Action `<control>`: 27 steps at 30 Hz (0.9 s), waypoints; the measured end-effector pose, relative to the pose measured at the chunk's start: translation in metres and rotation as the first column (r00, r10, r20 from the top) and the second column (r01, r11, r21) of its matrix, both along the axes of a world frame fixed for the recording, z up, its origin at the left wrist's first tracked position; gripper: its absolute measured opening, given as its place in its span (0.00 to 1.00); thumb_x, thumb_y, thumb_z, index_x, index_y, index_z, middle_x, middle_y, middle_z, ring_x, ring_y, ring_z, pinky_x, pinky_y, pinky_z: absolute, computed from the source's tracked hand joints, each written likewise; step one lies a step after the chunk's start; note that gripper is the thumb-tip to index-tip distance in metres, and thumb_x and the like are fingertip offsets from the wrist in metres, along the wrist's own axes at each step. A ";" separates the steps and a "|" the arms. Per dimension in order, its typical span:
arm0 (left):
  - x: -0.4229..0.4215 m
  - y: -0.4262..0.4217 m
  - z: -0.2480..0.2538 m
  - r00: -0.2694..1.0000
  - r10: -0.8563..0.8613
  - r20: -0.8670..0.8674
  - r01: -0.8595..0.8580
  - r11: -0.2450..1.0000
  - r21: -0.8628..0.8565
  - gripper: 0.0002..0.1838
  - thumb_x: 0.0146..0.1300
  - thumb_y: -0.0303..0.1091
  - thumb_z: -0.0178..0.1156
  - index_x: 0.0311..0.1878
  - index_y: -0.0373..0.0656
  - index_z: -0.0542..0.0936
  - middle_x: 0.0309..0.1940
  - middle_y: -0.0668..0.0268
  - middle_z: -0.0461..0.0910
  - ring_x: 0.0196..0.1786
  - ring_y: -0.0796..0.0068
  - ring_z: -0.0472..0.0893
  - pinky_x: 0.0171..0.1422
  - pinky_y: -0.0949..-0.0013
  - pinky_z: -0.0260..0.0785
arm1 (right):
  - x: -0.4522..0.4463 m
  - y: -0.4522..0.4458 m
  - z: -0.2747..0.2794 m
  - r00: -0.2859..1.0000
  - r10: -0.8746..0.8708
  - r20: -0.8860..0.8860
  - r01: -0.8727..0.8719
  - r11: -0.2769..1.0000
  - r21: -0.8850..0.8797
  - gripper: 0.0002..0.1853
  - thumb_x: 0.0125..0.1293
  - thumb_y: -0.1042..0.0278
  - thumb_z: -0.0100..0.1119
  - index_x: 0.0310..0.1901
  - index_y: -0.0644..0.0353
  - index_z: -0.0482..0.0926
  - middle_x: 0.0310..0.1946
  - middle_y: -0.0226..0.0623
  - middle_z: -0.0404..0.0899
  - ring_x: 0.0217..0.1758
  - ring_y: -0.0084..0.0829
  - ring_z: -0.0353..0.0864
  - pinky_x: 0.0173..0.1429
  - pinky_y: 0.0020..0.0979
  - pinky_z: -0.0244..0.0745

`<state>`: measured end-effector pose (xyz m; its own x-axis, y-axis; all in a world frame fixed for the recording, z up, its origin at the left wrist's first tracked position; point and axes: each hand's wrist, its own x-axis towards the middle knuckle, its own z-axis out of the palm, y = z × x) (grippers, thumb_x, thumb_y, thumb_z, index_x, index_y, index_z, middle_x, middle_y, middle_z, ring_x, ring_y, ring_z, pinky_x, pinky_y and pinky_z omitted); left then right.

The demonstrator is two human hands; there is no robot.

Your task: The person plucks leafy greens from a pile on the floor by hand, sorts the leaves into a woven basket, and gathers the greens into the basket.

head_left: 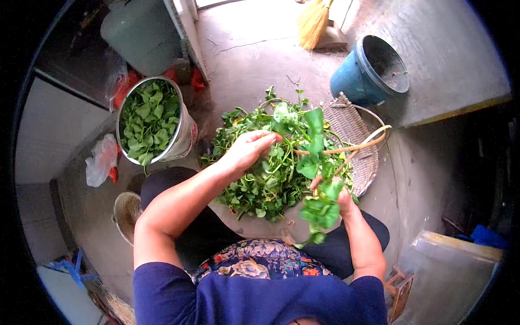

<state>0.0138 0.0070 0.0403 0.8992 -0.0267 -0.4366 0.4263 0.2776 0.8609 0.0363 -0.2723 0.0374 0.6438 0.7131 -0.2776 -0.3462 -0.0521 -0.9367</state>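
A large heap of leafy green vines (260,187) lies on the floor in front of my knees, partly against a woven basket (357,141) with a curved wooden handle. Over the top of the heap, my left hand (253,150) has its fingers pressed together in a pinch; whatever is between the fingertips is hidden. My right hand (344,199) is closed around a leafy green vine (320,210), partly hidden by its leaves. That vine hangs down toward my lap and looks slightly blurred.
To the left stands a bucket (187,131) full of picked green leaves, with a plastic bag (102,162) beside it. A smaller container (125,216) sits by my left knee. A blue bin (346,81) and a straw broom (313,27) are farther back on the right.
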 end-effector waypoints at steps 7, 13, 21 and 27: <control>0.008 0.025 0.025 0.921 0.268 0.281 -0.305 0.948 0.094 0.12 0.67 0.40 0.53 0.43 0.41 0.78 0.26 0.74 0.76 0.27 0.87 0.71 0.32 0.80 0.65 | -0.003 -0.007 -0.009 0.865 0.086 -0.495 -0.028 0.992 0.122 0.23 0.56 0.50 0.58 0.37 0.68 0.78 0.32 0.35 0.78 0.34 0.22 0.75 0.39 0.22 0.70; 0.001 0.033 0.050 0.577 -0.292 0.763 -0.602 0.480 0.639 0.05 0.55 0.28 0.64 0.35 0.43 0.80 0.23 0.67 0.76 0.25 0.74 0.74 0.31 0.72 0.66 | -0.002 0.008 -0.016 0.992 0.038 -0.122 -0.053 0.991 -0.125 0.16 0.65 0.56 0.52 0.42 0.61 0.76 0.23 0.20 0.69 0.25 0.15 0.64 0.29 0.20 0.59; -0.010 0.004 0.033 0.607 -0.757 0.240 -0.401 -0.031 0.915 0.11 0.51 0.34 0.58 0.40 0.51 0.79 0.24 0.72 0.71 0.31 0.70 0.74 0.34 0.66 0.66 | -0.006 0.014 -0.024 0.889 0.191 0.416 0.027 0.886 -0.464 0.13 0.67 0.59 0.51 0.39 0.62 0.74 0.19 0.29 0.67 0.24 0.23 0.65 0.30 0.31 0.63; -0.007 -0.006 0.003 0.577 -0.815 0.051 -0.176 -0.063 0.982 0.06 0.53 0.39 0.57 0.31 0.49 0.78 0.25 0.69 0.73 0.33 0.69 0.76 0.36 0.64 0.69 | -0.006 0.016 -0.021 0.867 0.212 0.451 0.030 0.881 -0.473 0.10 0.66 0.62 0.52 0.37 0.61 0.73 0.18 0.36 0.68 0.22 0.26 0.67 0.29 0.32 0.64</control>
<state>0.0064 0.0007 0.0434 0.8720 -0.4794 0.0983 -0.4891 -0.8609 0.1398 0.0298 -0.2559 0.0168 0.7179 0.6470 -0.2568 0.1643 -0.5160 -0.8407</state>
